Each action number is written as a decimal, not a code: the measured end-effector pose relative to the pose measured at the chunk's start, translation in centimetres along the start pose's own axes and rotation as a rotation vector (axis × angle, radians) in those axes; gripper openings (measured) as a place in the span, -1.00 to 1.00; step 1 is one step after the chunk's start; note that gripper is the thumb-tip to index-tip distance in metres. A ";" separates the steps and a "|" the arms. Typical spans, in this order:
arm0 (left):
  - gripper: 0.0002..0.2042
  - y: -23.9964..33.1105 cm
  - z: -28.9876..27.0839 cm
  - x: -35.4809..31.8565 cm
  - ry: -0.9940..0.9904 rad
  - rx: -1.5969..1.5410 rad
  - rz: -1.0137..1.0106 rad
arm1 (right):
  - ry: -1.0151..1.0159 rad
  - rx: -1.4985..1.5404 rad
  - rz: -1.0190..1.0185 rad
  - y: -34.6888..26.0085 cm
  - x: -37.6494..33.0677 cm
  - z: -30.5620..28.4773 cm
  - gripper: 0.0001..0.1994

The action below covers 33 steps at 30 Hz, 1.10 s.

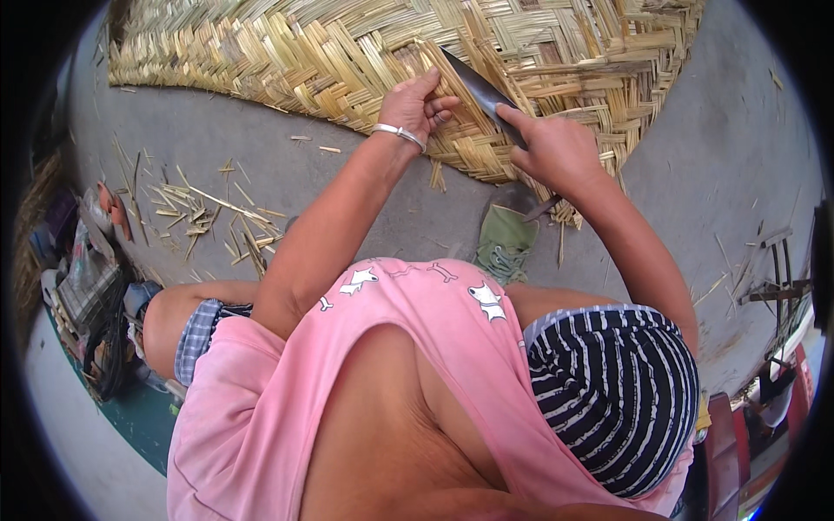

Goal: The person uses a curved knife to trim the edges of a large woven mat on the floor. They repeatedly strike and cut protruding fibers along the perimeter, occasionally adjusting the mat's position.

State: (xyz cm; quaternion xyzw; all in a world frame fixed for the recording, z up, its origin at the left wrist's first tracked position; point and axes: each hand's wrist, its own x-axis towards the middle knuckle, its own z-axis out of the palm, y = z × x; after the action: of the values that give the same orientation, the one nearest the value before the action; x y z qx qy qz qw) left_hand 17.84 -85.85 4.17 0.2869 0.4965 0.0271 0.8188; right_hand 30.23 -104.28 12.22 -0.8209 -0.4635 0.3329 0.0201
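A large woven straw mat [304, 56] spreads across the top of the head view, its yellowish strips crossing diagonally. My right hand [560, 148] grips a knife by its handle, the index finger stretched along the back. The dark blade [473, 82] lies slanted over the weave, its tip pointing up and left. Just left of the blade, my left hand [417, 106] is closed at a straw strip [447, 82] of the mat, with the lower fingers curled in. A silver bangle and a ring are on that hand.
Cut straw bits [195, 208] litter the grey concrete floor [339, 195] at left. My green shoe [506, 239] stands by the mat's near edge. Bags and assorted items [91, 286] crowd the left rim; a dark-legged stool or rack [777, 286] is at right.
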 end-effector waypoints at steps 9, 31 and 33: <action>-0.84 -0.1 2.4 0.2 0.192 -0.014 -0.167 | 0.028 0.013 0.024 -0.2 -0.1 1.1 -0.38; -0.63 0.9 -0.7 1.6 0.226 1.453 0.585 | -0.346 0.522 0.174 5.4 -10.7 -8.1 -0.33; -0.71 0.5 -0.7 1.0 0.088 1.117 0.607 | -0.242 0.992 0.124 6.4 -11.4 -6.8 -0.31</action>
State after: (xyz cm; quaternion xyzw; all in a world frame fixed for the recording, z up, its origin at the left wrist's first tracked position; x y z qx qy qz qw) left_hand 17.85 -84.84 3.39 0.7972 0.3654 0.0067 0.4805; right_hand 34.92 -114.89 21.32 -0.6939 -0.1993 0.6061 0.3336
